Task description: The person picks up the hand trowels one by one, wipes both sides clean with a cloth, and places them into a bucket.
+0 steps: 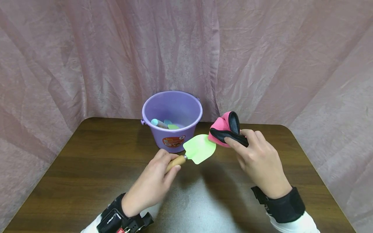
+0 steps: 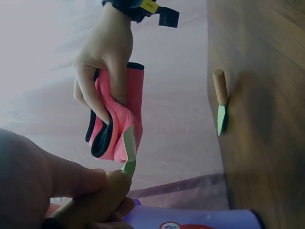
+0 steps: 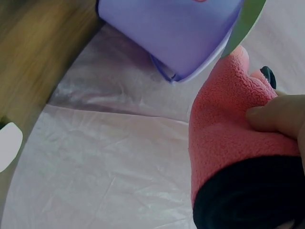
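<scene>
My left hand (image 1: 151, 181) grips the wooden handle (image 1: 175, 163) of a small garden trowel with a light green blade (image 1: 199, 149), lifted above the table. In my right hand (image 1: 262, 161) is a folded pink fleece cloth (image 1: 219, 127) with black edging, pinched between thumb and fingers. The cloth touches the tip of the trowel blade, as the left wrist view also shows. Behind the trowel stands a purple bucket (image 1: 172, 97) with a red label. Inside it lie a light blue handle (image 1: 158, 123) and a green piece (image 1: 173, 127).
Another trowel with a wooden handle (image 2: 220, 87) and green blade lies on the table in the left wrist view; in the head view it is hidden. The brown wooden table (image 1: 99, 155) has rounded far corners. A pink curtain (image 1: 116, 58) hangs behind it.
</scene>
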{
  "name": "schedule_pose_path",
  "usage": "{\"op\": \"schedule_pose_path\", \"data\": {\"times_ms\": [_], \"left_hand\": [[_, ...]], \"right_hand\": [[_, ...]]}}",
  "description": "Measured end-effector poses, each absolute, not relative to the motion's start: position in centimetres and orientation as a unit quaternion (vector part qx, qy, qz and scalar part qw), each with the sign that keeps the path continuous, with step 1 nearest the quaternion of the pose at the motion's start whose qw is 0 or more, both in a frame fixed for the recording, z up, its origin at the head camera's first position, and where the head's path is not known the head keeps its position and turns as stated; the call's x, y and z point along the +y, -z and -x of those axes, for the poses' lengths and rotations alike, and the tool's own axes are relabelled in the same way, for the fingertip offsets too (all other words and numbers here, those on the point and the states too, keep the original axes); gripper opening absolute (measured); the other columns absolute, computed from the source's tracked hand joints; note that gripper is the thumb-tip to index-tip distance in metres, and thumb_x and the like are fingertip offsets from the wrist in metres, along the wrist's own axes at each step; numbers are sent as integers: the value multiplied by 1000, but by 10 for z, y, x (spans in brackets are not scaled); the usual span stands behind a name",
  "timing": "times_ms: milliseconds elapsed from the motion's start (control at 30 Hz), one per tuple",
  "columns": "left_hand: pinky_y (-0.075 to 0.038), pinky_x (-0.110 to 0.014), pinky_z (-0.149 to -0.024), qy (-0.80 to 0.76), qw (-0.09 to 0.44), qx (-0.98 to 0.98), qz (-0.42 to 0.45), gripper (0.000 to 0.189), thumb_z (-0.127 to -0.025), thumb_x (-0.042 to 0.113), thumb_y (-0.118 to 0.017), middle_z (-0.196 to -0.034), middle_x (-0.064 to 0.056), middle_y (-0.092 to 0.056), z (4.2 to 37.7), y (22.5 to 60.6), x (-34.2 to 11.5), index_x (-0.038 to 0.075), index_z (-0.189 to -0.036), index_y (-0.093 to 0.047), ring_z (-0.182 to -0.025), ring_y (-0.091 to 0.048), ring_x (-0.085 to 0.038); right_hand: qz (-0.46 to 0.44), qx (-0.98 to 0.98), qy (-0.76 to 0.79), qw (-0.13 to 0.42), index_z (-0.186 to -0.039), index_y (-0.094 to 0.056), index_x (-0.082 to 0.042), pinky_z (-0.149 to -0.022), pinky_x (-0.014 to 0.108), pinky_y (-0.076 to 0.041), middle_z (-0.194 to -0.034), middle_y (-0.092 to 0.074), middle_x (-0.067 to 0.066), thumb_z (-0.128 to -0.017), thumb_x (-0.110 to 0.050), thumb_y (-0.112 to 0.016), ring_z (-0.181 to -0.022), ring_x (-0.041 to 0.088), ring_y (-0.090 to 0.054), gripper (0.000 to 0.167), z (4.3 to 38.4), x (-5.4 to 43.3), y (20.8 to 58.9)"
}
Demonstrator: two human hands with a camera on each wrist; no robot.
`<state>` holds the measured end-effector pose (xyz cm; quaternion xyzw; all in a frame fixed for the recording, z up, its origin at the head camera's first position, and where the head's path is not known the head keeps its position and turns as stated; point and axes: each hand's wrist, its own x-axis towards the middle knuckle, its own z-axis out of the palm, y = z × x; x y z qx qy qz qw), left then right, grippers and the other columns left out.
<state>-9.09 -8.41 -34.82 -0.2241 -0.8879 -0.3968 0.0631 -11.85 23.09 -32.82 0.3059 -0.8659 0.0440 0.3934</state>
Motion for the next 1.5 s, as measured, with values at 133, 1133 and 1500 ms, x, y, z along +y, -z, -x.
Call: {"op": "schedule_pose_path", "data": {"times_ms": [133,1133,1500], "left_hand": [[-50,-29,-74,412,36,-884,219,22,-104,13,-70,-99,4,-55,94,348,-86,10,-126,-72,-81,-52,-11],[-48,-32,-77,513,-109,-830,191,30,-114,24,-52,-98,-2,-67,114,364,-90,4,-126,-70,-88,-59,-18],[-50,-27,-77,562,-151,-793,182,33,-114,28,-51,-95,-6,-68,112,358,-92,2,-124,-69,-86,-60,-20]], "right_hand": [[-288,-880,-54,374,-124,-78,-18,-55,47,-55,-116,-61,23,-88,3,-73,-85,39,-57,42,118,235,326],[-334,-869,-98,350,-126,-77,-18,-57,46,-59,-111,-61,21,-96,-10,-66,-91,36,-61,32,104,199,337],[-370,-828,-121,403,-125,-78,-20,-55,45,-57,-111,-65,21,-115,-24,-46,-81,35,-59,34,99,186,334]]}}
